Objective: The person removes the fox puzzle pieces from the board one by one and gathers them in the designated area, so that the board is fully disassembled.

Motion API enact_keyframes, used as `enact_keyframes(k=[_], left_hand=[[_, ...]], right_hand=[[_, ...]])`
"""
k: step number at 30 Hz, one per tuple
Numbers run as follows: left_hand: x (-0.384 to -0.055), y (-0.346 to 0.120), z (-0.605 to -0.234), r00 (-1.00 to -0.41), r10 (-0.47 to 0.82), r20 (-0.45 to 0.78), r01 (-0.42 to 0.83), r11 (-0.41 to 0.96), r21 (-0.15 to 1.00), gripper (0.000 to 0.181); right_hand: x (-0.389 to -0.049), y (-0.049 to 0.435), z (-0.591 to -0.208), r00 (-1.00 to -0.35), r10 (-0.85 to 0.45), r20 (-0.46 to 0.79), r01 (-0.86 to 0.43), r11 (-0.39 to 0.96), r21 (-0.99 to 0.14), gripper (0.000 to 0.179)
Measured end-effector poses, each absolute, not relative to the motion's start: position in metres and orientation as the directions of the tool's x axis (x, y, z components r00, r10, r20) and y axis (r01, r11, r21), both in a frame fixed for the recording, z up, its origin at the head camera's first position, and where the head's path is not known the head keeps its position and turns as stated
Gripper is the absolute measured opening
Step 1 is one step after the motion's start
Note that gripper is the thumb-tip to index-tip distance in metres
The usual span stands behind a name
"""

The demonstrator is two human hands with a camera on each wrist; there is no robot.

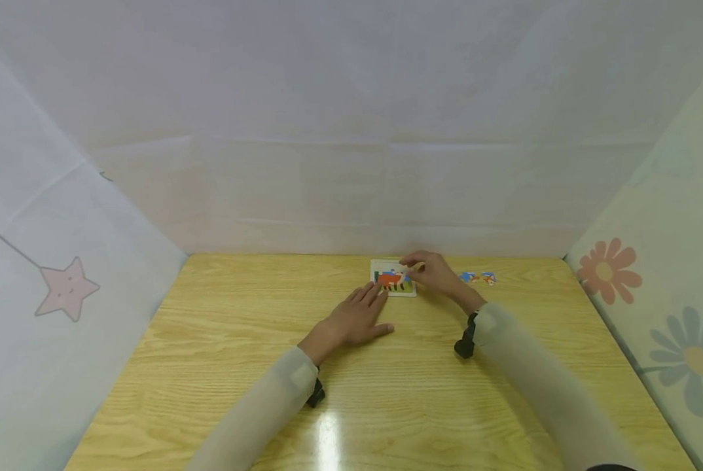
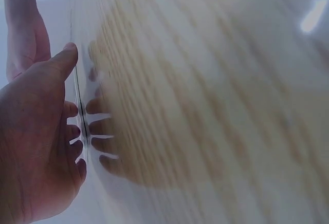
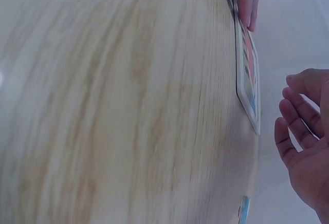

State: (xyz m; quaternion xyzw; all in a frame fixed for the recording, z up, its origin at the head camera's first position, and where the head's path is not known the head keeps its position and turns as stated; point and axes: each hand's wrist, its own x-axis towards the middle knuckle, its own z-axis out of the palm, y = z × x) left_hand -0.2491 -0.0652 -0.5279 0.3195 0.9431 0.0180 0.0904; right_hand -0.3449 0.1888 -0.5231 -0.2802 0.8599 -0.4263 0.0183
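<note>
A small white-bordered picture puzzle board (image 1: 393, 281) with a red-orange striped animal lies near the back edge of the table. My left hand (image 1: 357, 318) is spread flat, its straight fingertips resting on the board's lower left part. Over the board's right side hovers my right hand (image 1: 436, 273), thumb and fingers bent loosely. In the right wrist view a gap separates the right hand (image 3: 308, 131) from the board (image 3: 248, 70), and nothing shows between its fingers. The left fingers (image 3: 248, 0) touch the far end of the board there.
Several loose blue and orange puzzle pieces (image 1: 478, 278) lie to the right of the board, beyond my right wrist. A white cloth wall (image 1: 351, 196) rises behind the wooden table (image 1: 239, 340). Printed cloth walls stand on both sides.
</note>
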Motion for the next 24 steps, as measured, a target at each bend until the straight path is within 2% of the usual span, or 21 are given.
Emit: enact_keyframes(k=[24], left_hand=[[-0.249,-0.064,-0.529,-0.775,0.608,-0.173,0.602,0.793,0.09,0.087]], right_hand=[[-0.355,0.155,-0.539,-0.847,-0.51,0.149,-0.432,0.497,-0.752,0.03]])
